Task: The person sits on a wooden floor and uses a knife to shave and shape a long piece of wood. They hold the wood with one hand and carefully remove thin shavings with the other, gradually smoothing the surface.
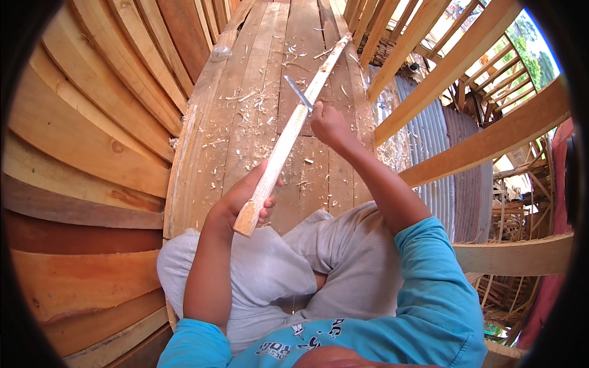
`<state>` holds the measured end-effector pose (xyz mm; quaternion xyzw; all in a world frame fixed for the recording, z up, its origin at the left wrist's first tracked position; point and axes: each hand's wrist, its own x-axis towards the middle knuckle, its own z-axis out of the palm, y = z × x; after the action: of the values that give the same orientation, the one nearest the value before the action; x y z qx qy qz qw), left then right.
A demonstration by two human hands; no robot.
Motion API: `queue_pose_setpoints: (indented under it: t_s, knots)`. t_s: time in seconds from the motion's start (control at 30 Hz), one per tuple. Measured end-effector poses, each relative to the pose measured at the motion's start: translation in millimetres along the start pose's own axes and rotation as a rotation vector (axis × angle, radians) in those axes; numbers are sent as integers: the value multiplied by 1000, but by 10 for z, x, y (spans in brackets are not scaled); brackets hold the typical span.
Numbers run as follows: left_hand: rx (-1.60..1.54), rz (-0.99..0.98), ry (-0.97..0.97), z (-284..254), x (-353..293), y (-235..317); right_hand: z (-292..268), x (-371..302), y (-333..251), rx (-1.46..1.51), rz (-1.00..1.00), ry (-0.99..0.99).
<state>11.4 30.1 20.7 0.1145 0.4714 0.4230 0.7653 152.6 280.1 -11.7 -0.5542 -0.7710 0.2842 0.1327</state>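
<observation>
A long pale wooden stick (pixel 280 148) slants from near my lap up to the far right, its near end thicker and cut square. My left hand (pixel 248 193) is wrapped round it close to that near end. Farther along, my right hand (pixel 331 124) is closed on a knife (pixel 297 91); the handle is hidden in the fist. The blade crosses the stick and points to the far left, its edge against or just over the wood. The stick's far end is roughly whittled, with a darker patch on it.
Wood shavings (pixel 250 116) litter the plank floor (pixel 257 73) ahead of me. A small clear container (pixel 221 53) stands at the far left. Board walling (pixel 104 141) rises on the left; wooden rails (pixel 454 70) run along the right, with corrugated metal sheets (pixel 457 172) beyond.
</observation>
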Motion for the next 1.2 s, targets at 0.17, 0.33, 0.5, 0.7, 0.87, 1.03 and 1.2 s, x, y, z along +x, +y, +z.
queue_pose_setpoints:
  t_s: [0.17,0.33,0.5,0.7,0.87,1.03,1.2]
  knots:
    - [10,23,-25,-39,52,-46,-65,108,219,22,-36,79]
    - [29,4,-54,-162,30,-50,-30,-161,-146,-74,-40,-32]
    - [99,34,15,-57,57,-35,-39,-273,-258,-74,-89,-91]
    - [97,34,57,30,44,-5,-147,-154,-154,11,14,106]
    - [71,26,50,-98,-5,-3,22,-233,-173,-58,-24,91]
    - [-45,4,-23,-125,-46,-9,41,-290,-260,-124,-78,-16]
    - [-1,16,-1,0,14,-57,-166,-86,-78,-40,16,-7]
